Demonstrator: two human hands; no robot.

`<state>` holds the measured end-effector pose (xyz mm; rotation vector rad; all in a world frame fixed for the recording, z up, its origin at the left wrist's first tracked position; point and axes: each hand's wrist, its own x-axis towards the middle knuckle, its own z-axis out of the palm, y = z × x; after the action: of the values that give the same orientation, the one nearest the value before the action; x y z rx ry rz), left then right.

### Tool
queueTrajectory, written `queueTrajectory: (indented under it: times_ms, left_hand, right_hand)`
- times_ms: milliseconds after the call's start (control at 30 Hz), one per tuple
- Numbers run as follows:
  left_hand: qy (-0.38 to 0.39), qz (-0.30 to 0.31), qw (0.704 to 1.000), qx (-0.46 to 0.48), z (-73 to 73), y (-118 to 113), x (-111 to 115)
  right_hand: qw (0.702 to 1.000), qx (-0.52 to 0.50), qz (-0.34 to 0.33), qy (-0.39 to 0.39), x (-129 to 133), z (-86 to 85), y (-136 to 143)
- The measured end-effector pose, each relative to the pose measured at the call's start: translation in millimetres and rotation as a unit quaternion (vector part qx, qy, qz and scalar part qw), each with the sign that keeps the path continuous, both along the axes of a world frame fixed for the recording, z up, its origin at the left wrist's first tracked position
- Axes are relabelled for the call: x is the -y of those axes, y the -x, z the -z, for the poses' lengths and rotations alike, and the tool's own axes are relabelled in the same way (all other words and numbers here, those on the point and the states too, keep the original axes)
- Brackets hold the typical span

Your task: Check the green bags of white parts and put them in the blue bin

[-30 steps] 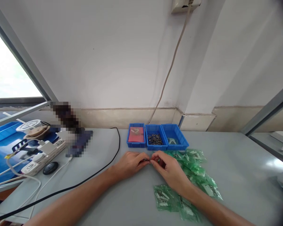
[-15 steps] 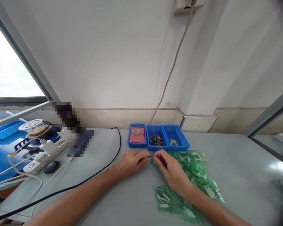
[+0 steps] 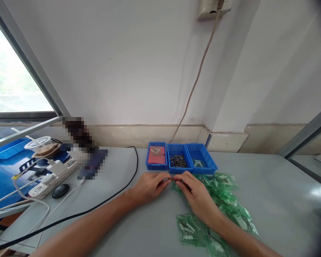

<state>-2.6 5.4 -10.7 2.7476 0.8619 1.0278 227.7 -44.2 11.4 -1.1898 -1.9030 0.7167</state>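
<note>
Metal piece (image 3: 171,179) just in front of screw bin (image 3: 181,171)
Axis roughly left-right; left hand (image 3: 149,187) pinching it, right hand (image 3: 199,195) meeting it, grip unclear.

Held dark piece (image 3: 171,179) — mostly hidden, too small to identify; wall socket (image 3: 207,9) — cut by top edge.

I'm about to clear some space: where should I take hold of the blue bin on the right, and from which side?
Probably the rim of the right bin's right wall, from above and the right. That open-topped wall is free, with bare table beside it. The left wall sits close against the middle bin, and green bags crowd the front.
</note>
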Motion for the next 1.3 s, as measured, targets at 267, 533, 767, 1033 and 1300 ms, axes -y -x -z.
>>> queueTrajectory:
  times_ms: [267,533,767,1033,1300]
  left_hand:
    - [0.024,-0.041,0.999,-0.01,0.3,0.9,-2.4]
    - [0.034,-0.059,0.997,-0.022,-0.7,0.3,-2.7]
    - [0.045,-0.063,0.997,-0.026,1.1,0.7,-2.9]
    - [0.05,-0.063,0.996,-0.033,0.3,1.3,-2.9]
    - [0.054,-0.059,0.996,-0.043,3.8,2.3,-4.3]
  right_hand:
    - [0.994,-0.087,0.059,0.033,-2.6,5.3,-0.8]
    - [0.967,-0.218,0.084,0.098,-4.5,6.8,-0.6]
    - [0.966,-0.217,0.104,0.09,-4.7,-2.1,-1.2]
    - [0.972,-0.195,0.1,0.082,-2.2,-3.6,-1.0]
    - [0.962,-0.236,0.085,0.11,-4.7,-2.7,-0.5]
